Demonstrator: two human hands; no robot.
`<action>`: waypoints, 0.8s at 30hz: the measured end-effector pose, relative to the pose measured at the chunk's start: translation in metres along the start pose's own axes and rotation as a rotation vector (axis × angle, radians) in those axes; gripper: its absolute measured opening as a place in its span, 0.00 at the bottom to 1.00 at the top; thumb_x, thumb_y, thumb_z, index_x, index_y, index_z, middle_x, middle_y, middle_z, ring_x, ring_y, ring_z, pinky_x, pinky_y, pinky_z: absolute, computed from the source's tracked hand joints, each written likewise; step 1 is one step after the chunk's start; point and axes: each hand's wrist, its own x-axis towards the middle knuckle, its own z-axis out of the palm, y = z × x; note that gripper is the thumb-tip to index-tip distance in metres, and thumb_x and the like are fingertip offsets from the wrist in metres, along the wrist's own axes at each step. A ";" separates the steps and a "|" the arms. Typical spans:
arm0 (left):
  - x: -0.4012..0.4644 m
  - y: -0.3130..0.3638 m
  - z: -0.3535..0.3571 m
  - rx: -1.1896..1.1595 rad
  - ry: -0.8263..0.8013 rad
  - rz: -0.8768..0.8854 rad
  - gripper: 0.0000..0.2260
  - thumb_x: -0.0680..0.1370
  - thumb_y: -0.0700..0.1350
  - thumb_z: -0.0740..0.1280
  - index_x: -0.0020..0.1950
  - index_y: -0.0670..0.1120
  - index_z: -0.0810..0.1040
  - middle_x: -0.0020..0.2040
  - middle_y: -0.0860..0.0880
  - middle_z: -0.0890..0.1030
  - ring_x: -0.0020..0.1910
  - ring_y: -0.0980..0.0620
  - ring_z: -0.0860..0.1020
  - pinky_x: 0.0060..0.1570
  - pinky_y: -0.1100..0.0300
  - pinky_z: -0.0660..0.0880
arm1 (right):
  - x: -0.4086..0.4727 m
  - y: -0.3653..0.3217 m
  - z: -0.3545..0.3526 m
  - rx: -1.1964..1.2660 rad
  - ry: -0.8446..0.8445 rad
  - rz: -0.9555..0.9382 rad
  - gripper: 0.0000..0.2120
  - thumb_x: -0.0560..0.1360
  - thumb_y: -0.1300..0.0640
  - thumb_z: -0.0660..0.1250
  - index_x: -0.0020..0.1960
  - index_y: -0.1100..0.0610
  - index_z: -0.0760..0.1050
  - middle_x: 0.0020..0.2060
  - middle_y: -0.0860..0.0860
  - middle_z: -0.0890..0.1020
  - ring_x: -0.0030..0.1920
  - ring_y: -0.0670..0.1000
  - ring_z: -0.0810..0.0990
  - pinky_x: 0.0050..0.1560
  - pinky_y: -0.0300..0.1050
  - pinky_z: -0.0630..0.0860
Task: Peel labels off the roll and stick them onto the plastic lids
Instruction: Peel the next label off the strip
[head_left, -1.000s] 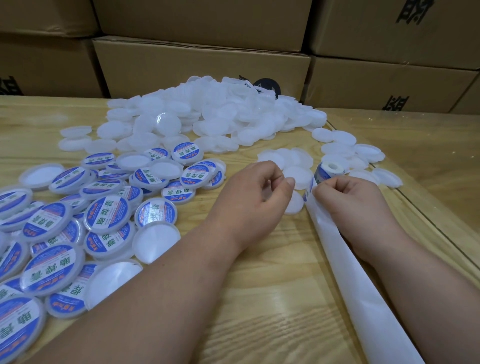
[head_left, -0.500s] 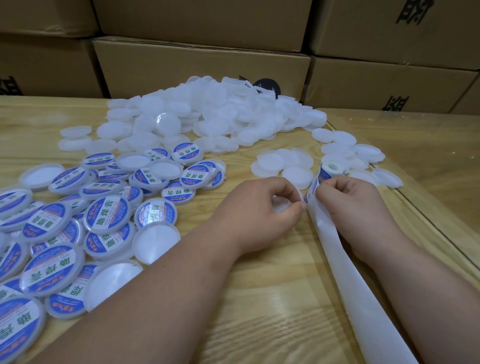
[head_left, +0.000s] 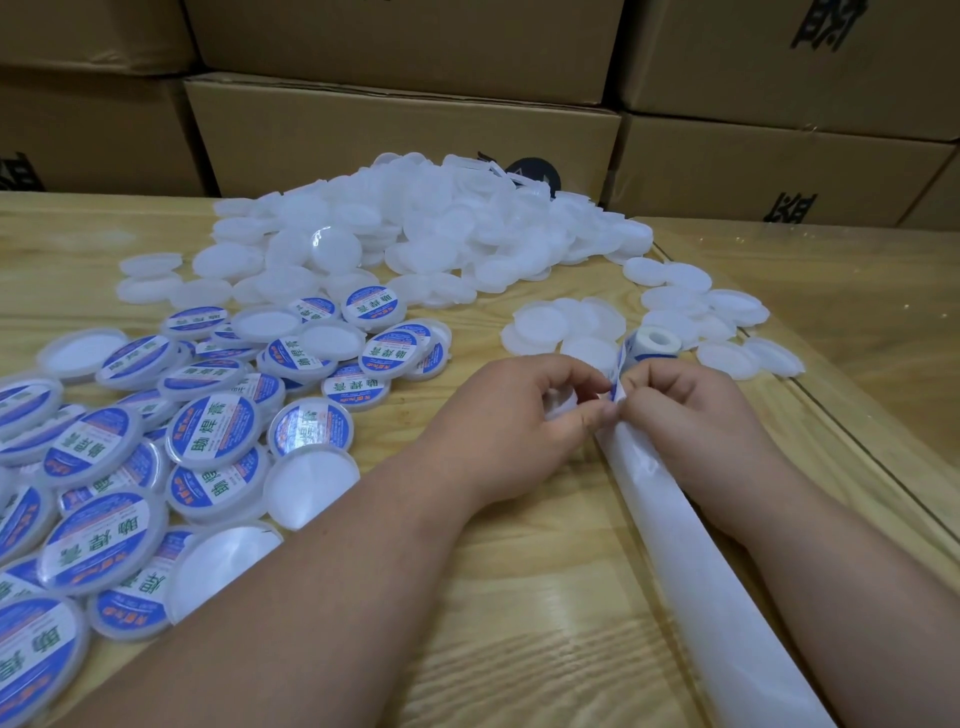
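My left hand (head_left: 519, 415) curls around a plain white lid (head_left: 560, 406), and its thumb and fingertips meet my right hand at the edge of a blue label (head_left: 618, 387). My right hand (head_left: 691, 415) pinches the label strip just below the small label roll (head_left: 652, 344), which lies on the table behind both hands. The empty white backing strip (head_left: 701, 571) trails from under my right hand toward the bottom right. Labelled lids (head_left: 218, 431) with blue and white stickers lie in a heap on the left. Plain white lids (head_left: 415, 234) are piled at the back.
Several loose plain lids (head_left: 566, 322) lie just beyond my hands and to the right of the roll (head_left: 727, 312). Stacked cardboard boxes (head_left: 405, 130) wall off the far side of the wooden table (head_left: 519, 623). A glass-topped surface (head_left: 857, 338) adjoins it at the right.
My left hand drew back from the loose lids with one lid and moved right until its fingertips met my right hand at the label strip. My right hand stayed put.
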 end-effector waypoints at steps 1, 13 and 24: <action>0.000 0.000 0.000 0.004 -0.003 -0.001 0.09 0.77 0.57 0.72 0.56 0.58 0.84 0.50 0.62 0.84 0.49 0.65 0.78 0.47 0.72 0.72 | 0.000 0.000 0.000 0.003 -0.002 -0.009 0.07 0.65 0.52 0.66 0.32 0.54 0.74 0.29 0.51 0.70 0.32 0.50 0.66 0.34 0.45 0.61; 0.000 -0.001 0.000 0.050 -0.006 -0.010 0.08 0.76 0.55 0.72 0.55 0.60 0.84 0.41 0.68 0.81 0.43 0.69 0.76 0.42 0.76 0.69 | 0.004 0.004 0.001 -0.016 -0.025 -0.018 0.11 0.68 0.47 0.66 0.39 0.54 0.79 0.35 0.60 0.78 0.37 0.51 0.72 0.42 0.49 0.67; 0.000 -0.001 0.000 0.029 -0.004 -0.013 0.08 0.76 0.55 0.73 0.55 0.59 0.83 0.45 0.63 0.83 0.45 0.65 0.77 0.51 0.64 0.75 | 0.005 0.007 0.000 -0.012 -0.040 -0.017 0.07 0.67 0.51 0.65 0.37 0.54 0.78 0.30 0.49 0.73 0.32 0.49 0.68 0.35 0.45 0.62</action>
